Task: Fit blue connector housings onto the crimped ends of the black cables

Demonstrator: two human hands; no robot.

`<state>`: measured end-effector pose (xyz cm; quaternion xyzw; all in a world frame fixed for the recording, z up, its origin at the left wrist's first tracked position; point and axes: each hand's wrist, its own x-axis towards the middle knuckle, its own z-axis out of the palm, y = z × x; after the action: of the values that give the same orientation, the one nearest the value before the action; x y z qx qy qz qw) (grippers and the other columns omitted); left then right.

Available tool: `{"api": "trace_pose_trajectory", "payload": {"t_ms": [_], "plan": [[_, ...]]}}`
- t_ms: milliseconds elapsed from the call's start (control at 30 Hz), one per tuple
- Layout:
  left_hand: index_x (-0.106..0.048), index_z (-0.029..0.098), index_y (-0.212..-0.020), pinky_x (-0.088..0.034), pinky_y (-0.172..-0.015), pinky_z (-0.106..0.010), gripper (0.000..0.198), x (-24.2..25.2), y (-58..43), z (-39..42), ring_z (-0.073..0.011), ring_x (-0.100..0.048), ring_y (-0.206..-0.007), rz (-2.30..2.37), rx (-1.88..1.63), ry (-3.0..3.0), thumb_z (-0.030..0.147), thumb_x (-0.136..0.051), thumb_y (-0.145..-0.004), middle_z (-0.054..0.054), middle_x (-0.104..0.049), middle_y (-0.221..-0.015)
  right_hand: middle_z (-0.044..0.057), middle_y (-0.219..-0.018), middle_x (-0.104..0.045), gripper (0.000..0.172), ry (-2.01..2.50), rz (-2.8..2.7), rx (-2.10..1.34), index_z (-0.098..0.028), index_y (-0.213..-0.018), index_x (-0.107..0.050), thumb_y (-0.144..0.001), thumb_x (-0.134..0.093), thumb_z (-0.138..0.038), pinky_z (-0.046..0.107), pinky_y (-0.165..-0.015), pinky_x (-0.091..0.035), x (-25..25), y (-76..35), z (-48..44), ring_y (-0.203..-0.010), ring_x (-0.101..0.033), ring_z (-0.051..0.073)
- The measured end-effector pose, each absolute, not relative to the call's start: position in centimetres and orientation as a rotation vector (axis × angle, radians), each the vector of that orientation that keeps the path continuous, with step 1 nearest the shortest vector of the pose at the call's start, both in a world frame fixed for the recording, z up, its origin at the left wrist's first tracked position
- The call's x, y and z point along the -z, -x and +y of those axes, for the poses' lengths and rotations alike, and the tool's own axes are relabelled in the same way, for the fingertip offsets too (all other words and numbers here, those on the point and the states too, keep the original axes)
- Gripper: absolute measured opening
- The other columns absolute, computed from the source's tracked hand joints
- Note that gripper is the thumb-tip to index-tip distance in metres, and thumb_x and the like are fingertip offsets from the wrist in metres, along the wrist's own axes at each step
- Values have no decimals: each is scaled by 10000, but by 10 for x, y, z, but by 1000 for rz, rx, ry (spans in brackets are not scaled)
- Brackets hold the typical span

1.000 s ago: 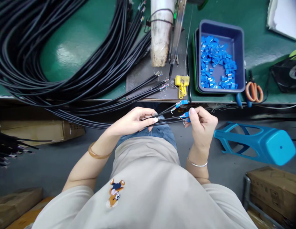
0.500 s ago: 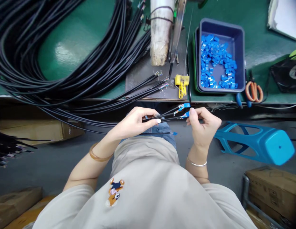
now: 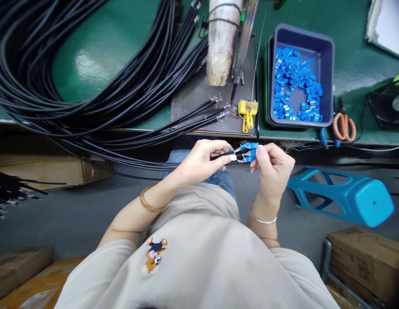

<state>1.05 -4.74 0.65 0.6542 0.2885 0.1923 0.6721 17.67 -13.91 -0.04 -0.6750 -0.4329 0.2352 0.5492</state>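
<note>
In front of the bench edge, my left hand (image 3: pixel 207 161) pinches several black cables (image 3: pixel 161 166) near their ends. Thin coloured wires run from these ends into small blue connectors (image 3: pixel 250 155). With thumb and fingers closed, my right hand (image 3: pixel 270 165) grips the tips of the blue connectors from the right. The fingertips partly cover them. Above my hands, other black cables with bare coloured wire ends (image 3: pixel 221 115) lie on a dark plate (image 3: pixel 189 112), beside a yellow clip (image 3: pixel 247 115).
A dark blue bin (image 3: pixel 328 81) holds many blue connectors. Orange-handled scissors (image 3: pixel 344 127) lie right of it. A thick bundle of black cables (image 3: pixel 99 103) covers the bench's left. A whitish post (image 3: pixel 220 56) stands at the back. A blue stool (image 3: pixel 341 193) lies at right, above cartons (image 3: pixel 367 262).
My left hand has slid right along the cables, closer to the connectors. The connectors now sit closer together at my right fingertips. The whole view has shifted slightly.
</note>
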Motion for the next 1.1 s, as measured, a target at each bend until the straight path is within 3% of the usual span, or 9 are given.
{"api": "trace_pose_trajectory", "payload": {"t_ms": [200,333,467,767,1100], "plan": [[-596,131,-777,-379,-401,-178,352,-2,-4,-47,-56,-474,-431,636,-367,-1230,446,-748,-816,10,-596,-605,-68,-482,-552,368,1526,-947,-716,-215,-617,-575,-908,-654,-426,218,-386,-361,7,-173,-133,-370,-452,67],[-666,116,-822,-485,-581,-187,272,1,-7,-51,-97,-593,-646,655,-537,-1307,378,-739,-825,-27,-656,-733,-64,-480,-548,381,1562,-946,-667,-219,-619,-584,-888,-679,-472,222,-372,-359,6,-174,-134,-367,-451,71],[-704,110,-846,-501,-734,-216,204,1,-11,-52,-139,-613,-823,695,-651,-1398,311,-726,-818,-60,-693,-851,-67,-474,-546,377,1596,-970,-593,-221,-613,-586,-886,-684,-461,216,-361,-359,4,-175,-136,-361,-455,70],[-644,115,-808,-430,-627,-195,200,0,-15,-51,-80,-500,-672,581,-638,-1281,294,-733,-812,-3,-581,-735,-66,-486,-588,309,1586,-1000,-566,-226,-633,-614,-892,-680,-381,216,-364,-378,6,-172,-135,-369,-505,83],[-556,144,-762,-324,-493,-209,420,-7,-8,-46,-44,-389,-497,494,-477,-1101,509,-757,-818,38,-505,-564,-52,-563,-637,283,1496,-1071,-653,-236,-718,-643,-924,-643,-430,230,-432,-440,7,-172,-135,-443,-573,98]]}}
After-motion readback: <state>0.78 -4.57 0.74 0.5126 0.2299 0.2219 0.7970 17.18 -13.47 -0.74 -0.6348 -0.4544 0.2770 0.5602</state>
